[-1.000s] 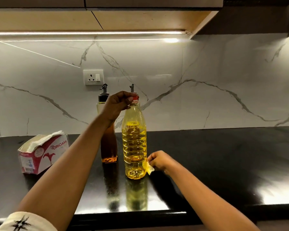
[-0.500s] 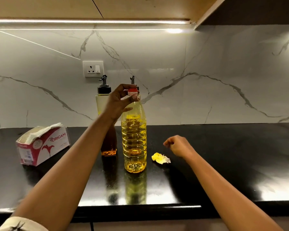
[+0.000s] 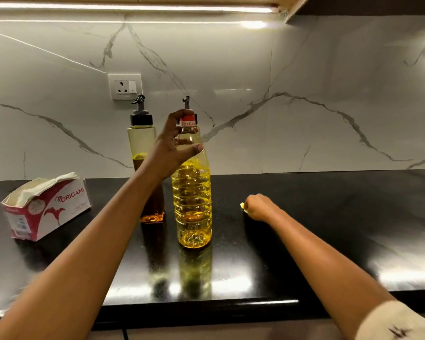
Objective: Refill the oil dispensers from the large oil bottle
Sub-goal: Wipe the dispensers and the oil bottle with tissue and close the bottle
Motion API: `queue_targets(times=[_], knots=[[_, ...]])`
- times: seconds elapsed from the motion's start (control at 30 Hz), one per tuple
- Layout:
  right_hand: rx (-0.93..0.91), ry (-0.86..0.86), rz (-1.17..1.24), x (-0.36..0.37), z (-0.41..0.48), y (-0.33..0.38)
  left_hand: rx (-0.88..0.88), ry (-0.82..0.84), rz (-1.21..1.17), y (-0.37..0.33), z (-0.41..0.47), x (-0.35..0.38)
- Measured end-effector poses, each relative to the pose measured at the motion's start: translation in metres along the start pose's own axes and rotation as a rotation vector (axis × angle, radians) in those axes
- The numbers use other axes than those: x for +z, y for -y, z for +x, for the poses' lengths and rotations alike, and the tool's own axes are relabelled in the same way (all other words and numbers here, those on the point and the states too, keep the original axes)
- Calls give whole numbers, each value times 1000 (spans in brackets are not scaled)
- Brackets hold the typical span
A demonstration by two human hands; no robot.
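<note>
Now L hand (image 3: 172, 146) curls on red cap (image 3: 189, 120), ribbed oil bottle (image 3: 193, 204); R hand (image 3: 258, 207) pinches crumpled yellow scrap (image 3: 242, 205)

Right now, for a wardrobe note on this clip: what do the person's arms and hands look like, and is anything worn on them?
The left hand and right hand are bare: no ring, watch, bracelet or glove shows. A cream sleeve with a small dark stitched mark covers the right arm near the bottom edge of the view; the left arm shows no sleeve.

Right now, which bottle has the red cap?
The large oil bottle in front; the dispenser beside it has a black cap; the spout behind is dark.
</note>
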State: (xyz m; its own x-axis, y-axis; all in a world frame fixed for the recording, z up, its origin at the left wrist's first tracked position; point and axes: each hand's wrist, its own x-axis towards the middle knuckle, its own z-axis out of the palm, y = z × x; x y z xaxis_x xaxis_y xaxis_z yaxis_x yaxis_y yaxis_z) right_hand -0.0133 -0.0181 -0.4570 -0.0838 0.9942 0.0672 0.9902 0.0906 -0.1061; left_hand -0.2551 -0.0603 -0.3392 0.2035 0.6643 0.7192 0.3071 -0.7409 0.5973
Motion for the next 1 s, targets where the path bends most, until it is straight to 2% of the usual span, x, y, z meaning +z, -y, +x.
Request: queue_targets(times=[0.07, 0.13, 0.23, 0.43, 0.57, 0.63, 0.77, 0.83, 0.93, 1.0], knots=[[-60, 58, 26, 1, 10, 13, 17, -18, 22, 1, -1, 2], [-204, 110, 15, 8, 3, 31, 32, -47, 53, 3, -1, 4], [-376, 107, 0, 17, -16, 35, 39, -112, 98, 4, 0, 4], [-108, 67, -98, 5, 11, -1, 26, -166, 123, -4, 10, -7], [-290, 129, -2, 22, 6, 40, 37, -181, 122, -3, 15, -12], [-308, 166, 5, 26, 0, 39, 34, -188, 110, 0, 18, -13], [39, 110, -12, 28, 21, -6, 15, -205, 97, 3, 18, -12], [112, 135, 10, 27, 29, 4, 12, -204, 101, 4, 16, -13], [-62, 139, 54, 37, 28, 52, 11, -219, 95, 5, 15, -15], [-154, 164, 27, 40, 26, 58, 3, -224, 106, 4, 14, -17]])
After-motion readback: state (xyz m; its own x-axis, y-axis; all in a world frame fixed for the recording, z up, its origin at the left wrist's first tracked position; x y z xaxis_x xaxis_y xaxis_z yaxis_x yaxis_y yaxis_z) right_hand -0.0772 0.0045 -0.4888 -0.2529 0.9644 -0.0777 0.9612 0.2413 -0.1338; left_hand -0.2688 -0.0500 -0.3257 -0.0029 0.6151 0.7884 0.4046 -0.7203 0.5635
